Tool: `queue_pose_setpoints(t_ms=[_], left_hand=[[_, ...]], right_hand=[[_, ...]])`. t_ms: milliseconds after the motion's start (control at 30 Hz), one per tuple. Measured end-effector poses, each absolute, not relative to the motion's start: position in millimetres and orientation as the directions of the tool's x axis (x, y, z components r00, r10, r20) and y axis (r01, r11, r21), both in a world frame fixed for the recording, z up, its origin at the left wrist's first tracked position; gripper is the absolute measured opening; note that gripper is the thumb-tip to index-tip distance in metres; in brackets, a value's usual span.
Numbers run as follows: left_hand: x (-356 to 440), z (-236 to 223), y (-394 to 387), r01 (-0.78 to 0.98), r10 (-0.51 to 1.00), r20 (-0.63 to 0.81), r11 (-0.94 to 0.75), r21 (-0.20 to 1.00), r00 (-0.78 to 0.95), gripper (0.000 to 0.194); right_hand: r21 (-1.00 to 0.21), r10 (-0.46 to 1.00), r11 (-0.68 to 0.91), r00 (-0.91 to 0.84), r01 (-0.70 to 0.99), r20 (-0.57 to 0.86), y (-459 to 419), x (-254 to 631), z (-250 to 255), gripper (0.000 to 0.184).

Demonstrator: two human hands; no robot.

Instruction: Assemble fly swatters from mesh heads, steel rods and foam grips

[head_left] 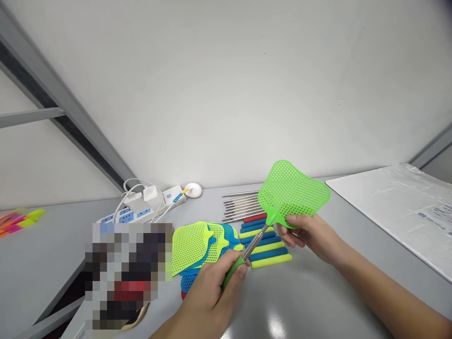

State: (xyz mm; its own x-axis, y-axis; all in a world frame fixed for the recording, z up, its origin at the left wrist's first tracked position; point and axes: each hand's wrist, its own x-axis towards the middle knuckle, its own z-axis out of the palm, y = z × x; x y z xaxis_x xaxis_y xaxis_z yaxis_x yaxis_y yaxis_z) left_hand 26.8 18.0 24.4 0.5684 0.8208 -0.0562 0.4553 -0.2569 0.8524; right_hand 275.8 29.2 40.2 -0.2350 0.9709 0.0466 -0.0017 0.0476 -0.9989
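The fly swatter is bright green — a flat, roughly fan-shaped plastic head pierced all over with small holes, joined at a narrow neck to a thin shiny metal shaft that ends in a green grip. It is held up over the grey table, head tilted up and to the right, above the spare parts. The left hand is closed around the green grip at the lower end, and the right hand pinches the lower edge of the head near the neck, fingers curled under it. Beneath the shaft lies a row of handles with metal rods pointing away: about nine, one red, the others blue or yellow-green, smooth and tube-shaped; the exact count is hard to tell where the swatter crosses them. To the left is an overlapping pile of loose swatter heads, the same perforated plastic — two yellow-green on top, at least two blue beneath, and a sliver of red at the bottom. Behind them sits a white and blue power strip with two white plugs and looping cables, and one small white round object just beside it. At the right lies a clear plastic bag, flat and glossy.
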Motion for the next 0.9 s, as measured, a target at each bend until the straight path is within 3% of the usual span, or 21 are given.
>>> queue_pose_setpoints(t_ms=[167, 300, 467, 600, 733, 800, 900], left_hand=[[29, 19, 16, 0.435, 0.815, -0.004, -0.306, 0.847, 0.58, 0.035], [29, 18, 15, 0.414, 0.831, 0.061, -0.338, 0.845, 0.554, 0.03], [26, 20, 21, 0.45, 0.792, -0.044, -0.299, 0.841, 0.61, 0.031], [26, 22, 23, 0.444, 0.785, -0.122, -0.208, 0.871, 0.608, 0.034], [27, 22, 15, 0.385, 0.732, -0.186, -0.111, 0.916, 0.655, 0.032], [30, 20, 9, 0.321, 0.681, -0.252, 0.025, 0.947, 0.687, 0.032], [36, 15, 2, 0.229, 0.638, -0.337, 0.249, 0.941, 0.692, 0.037]], right_hand=[[-0.996, 0.97, 0.048, -0.241, 0.072, 0.029, 24, 258, 41, 0.057], [-0.994, 0.957, 0.094, -0.281, 0.064, 0.072, 25, 256, 33, 0.058], [-0.996, 0.946, 0.075, -0.32, 0.038, 0.059, 26, 256, 29, 0.059], [-0.994, 0.967, -0.008, -0.251, 0.108, -0.035, 25, 251, 29, 0.06], [-0.997, 0.976, -0.029, -0.212, 0.065, -0.043, 19, 241, 22, 0.054], [-0.999, 0.981, -0.023, -0.192, 0.04, -0.03, 15, 235, 19, 0.05], [-0.999, 0.948, -0.015, -0.316, 0.05, -0.03, 7, 225, 21, 0.042]])
